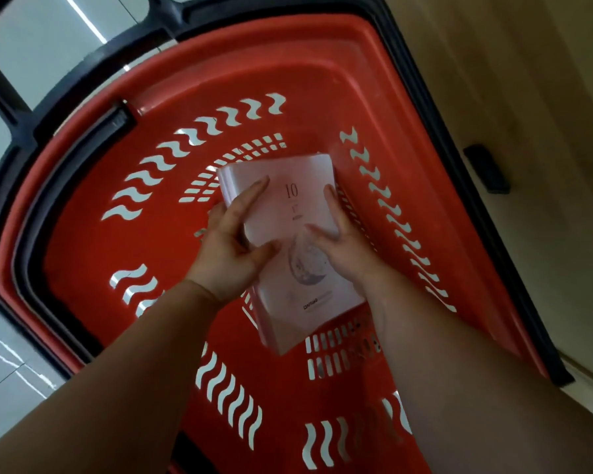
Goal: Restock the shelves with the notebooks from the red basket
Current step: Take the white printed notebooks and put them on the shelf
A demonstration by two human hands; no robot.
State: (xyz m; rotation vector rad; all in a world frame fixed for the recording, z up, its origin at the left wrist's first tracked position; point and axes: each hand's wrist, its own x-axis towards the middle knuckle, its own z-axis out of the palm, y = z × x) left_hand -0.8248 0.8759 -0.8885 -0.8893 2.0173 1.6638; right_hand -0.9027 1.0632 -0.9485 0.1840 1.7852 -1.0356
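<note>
A wrapped pack of pale pink notebooks, marked "10" with a round drawing on the cover, lies at the bottom of the red basket. Both my arms reach down into the basket. My left hand grips the pack's left edge, fingers on the cover and thumb near the middle. My right hand holds its right edge, thumb lying across the cover. The pack's underside and whatever lies beneath it are hidden.
The basket has a black rim and a black handle frame at the upper left, over a pale tiled floor. A light wooden surface with a small black piece runs along the right side.
</note>
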